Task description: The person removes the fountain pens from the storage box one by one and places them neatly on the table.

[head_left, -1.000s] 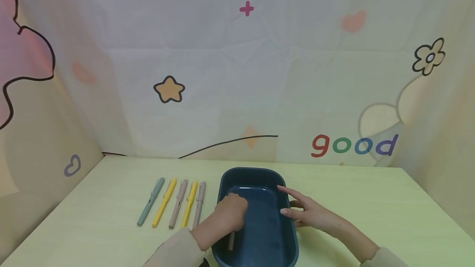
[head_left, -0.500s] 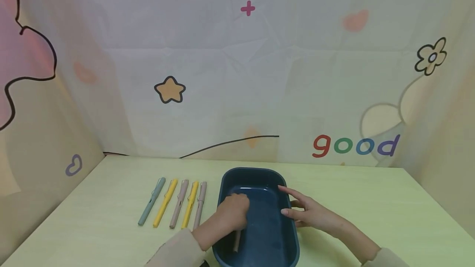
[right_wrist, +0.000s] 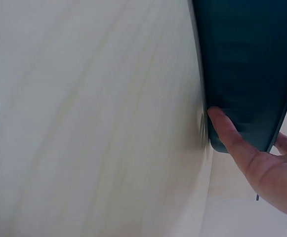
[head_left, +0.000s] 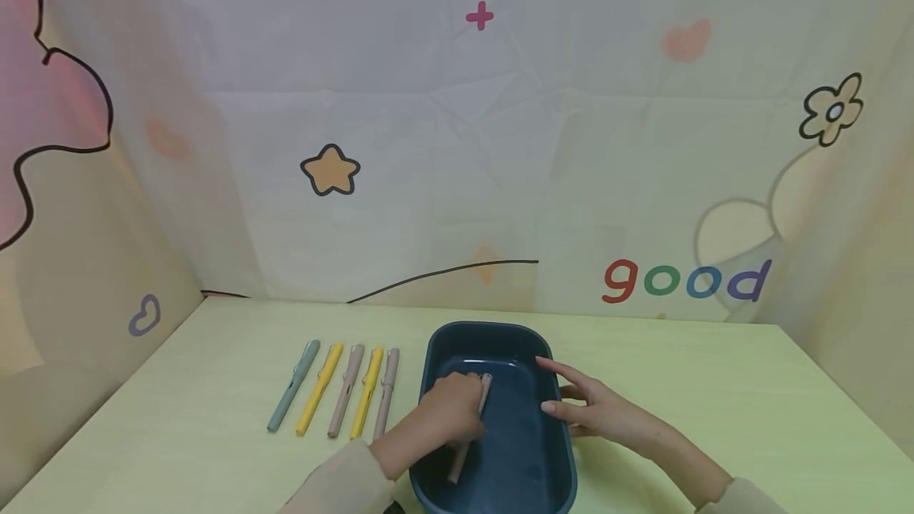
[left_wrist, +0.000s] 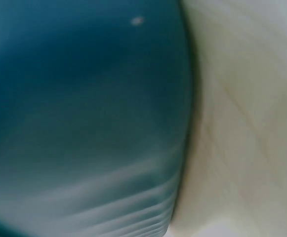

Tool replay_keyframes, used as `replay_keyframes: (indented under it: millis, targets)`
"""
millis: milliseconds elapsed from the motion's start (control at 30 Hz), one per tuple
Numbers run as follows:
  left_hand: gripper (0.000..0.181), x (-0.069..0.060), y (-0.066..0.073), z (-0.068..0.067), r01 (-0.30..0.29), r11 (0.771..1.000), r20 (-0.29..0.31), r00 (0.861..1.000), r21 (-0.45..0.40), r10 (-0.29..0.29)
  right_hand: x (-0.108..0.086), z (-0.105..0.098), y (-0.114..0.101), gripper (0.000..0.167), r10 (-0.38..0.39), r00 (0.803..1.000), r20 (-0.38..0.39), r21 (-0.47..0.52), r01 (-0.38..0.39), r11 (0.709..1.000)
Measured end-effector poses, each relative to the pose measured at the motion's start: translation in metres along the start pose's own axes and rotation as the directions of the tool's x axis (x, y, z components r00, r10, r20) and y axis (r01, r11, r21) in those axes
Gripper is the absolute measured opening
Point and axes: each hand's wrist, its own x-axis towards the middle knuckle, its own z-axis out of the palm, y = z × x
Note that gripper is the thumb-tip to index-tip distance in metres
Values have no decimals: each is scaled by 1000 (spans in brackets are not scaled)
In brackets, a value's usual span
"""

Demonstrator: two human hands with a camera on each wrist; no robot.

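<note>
In the head view a dark blue rectangular tub [head_left: 517, 435] stands on the table. My left hand [head_left: 453, 409] reaches into it, fingers curled on a pinkish-grey pen [head_left: 459, 465] that slants near the tub's floor. The pen's middle is hidden by the hand. At the tub's right side, my right hand [head_left: 600, 412] holds the wall, index finger and thumb at the rim and other fingers outside. The right wrist view has one finger [right_wrist: 229, 136] against the tub's outer wall [right_wrist: 247, 64]. Only the tub's outside [left_wrist: 94, 108] and table appear in the left wrist view.
Left of the tub lie several capped pens in a row: a blue-grey pen [head_left: 293, 387], yellow pens [head_left: 319, 389] and pinkish-grey pens [head_left: 346, 391]. A printed cloth [head_left: 400, 141] hangs behind the pale green-yellow table [head_left: 678, 371].
My left hand has shifted slightly right inside the tub. The pen has moved right with it and slants more, its upper end now showing past the fingers. The right hand stays put.
</note>
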Motion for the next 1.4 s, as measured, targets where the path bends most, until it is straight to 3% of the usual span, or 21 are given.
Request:
replay_keyframes:
  millis: [100,233,400,667,933,1200,1400]
  targets:
    - [28,-2,-2,-4,-34,996,-21,999,-79,33,0,0,-1,74,5,1000,-1,0,-5,1000]
    - [23,-7,-5,-13,-85,985,-66,995,-150,76,-2,1,-2,74,7,1000,-2,-5,-7,1000]
    - [46,-12,-10,-21,-100,970,-106,991,-220,78,-2,0,-2,74,5,1000,-5,-10,-5,1000]
    - [46,-19,-20,-33,-111,947,-170,984,-302,61,-2,1,-2,75,5,1000,-12,-9,-5,1000]
    - [48,-23,-36,-48,-97,887,-183,983,-451,14,-3,1,-1,74,7,1000,-13,-9,-7,1000]
    - [46,-28,-50,-61,-18,873,-189,978,-488,-85,-2,1,-1,73,3,1000,-6,3,-3,1000]
    - [45,-35,-62,-67,17,842,-184,973,-539,-138,-1,1,0,73,4,1000,-9,-5,-4,1000]
